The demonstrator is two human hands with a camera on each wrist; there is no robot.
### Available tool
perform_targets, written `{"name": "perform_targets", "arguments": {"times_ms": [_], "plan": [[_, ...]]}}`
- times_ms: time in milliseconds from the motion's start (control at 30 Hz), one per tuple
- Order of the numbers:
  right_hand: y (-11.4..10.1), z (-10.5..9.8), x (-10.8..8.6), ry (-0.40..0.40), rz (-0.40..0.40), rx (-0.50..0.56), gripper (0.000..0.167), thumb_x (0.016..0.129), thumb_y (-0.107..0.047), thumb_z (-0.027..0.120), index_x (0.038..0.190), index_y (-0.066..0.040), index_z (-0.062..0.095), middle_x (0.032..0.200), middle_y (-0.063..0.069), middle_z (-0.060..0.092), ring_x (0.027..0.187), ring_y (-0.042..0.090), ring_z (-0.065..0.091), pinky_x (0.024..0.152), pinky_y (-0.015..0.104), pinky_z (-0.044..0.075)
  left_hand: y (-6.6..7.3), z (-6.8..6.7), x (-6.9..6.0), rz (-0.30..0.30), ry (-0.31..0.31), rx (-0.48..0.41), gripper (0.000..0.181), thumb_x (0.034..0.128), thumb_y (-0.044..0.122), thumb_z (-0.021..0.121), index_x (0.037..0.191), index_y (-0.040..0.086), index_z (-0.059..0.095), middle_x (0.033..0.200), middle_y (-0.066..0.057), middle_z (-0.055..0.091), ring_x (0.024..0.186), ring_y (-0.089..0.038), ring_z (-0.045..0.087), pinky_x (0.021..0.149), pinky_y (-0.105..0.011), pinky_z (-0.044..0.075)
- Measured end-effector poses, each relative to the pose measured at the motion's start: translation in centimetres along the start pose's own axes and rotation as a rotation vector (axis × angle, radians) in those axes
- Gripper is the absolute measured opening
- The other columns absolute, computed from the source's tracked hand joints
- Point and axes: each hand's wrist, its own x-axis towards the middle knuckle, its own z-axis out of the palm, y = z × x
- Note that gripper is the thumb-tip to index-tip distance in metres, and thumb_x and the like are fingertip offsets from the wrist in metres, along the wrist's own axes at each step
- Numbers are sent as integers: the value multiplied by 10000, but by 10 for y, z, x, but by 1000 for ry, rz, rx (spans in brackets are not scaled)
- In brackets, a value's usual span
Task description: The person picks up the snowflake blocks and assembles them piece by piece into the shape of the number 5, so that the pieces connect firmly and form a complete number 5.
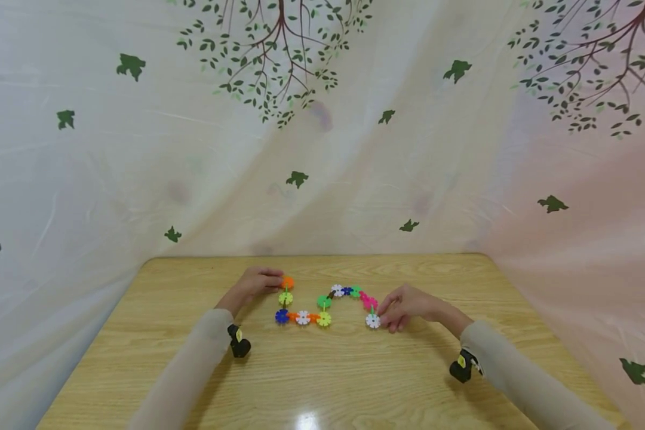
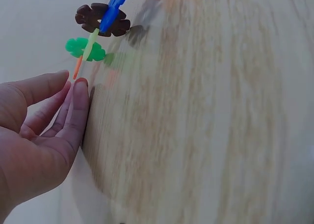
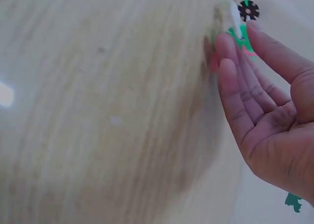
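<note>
A winding chain of colourful interlocking snowflake discs (image 1: 303,317) lies across the wooden table. At its far left end, my left hand (image 1: 255,283) has its fingertips at an orange disc (image 1: 287,282). The left wrist view shows that orange disc (image 2: 77,68) edge-on between thumb and finger, beside a green disc (image 2: 84,48). My right hand (image 1: 408,305) pinches a white disc (image 1: 373,321) at the chain's other end, thumb and fingers on its right edge. In the right wrist view the right hand (image 3: 272,101) partly hides a green disc (image 3: 239,36).
The wooden table (image 1: 301,364) extends toward me and to both sides of the chain. A pale curtain (image 1: 344,197) with printed leaves and branches hangs behind and beside it. Each wrist wears a small black camera, like the left one (image 1: 240,345).
</note>
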Motion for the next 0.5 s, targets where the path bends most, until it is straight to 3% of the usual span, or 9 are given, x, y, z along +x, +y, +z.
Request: {"name": "perform_targets", "arguments": {"times_ms": [267,500], "plan": [[-10,-25,16,82,-70,-139,267,907,-119,760,1105,51,701,919,97,766,779,150,692,713,356,604,-4,-11,-15,6,15,16,410,1001,4,595,1361,-172,514,1244,-279,664,915,-103,687,895,-318,609],[-24,-30,38,79,-157,-182,294,940,-26,686,1207,95,656,1039,232,736,842,128,676,734,376,595,-4,-20,-39,6,-100,157,427,989,25,610,1367,-153,521,1242,-279,663,981,-164,697,904,-355,612]]}}
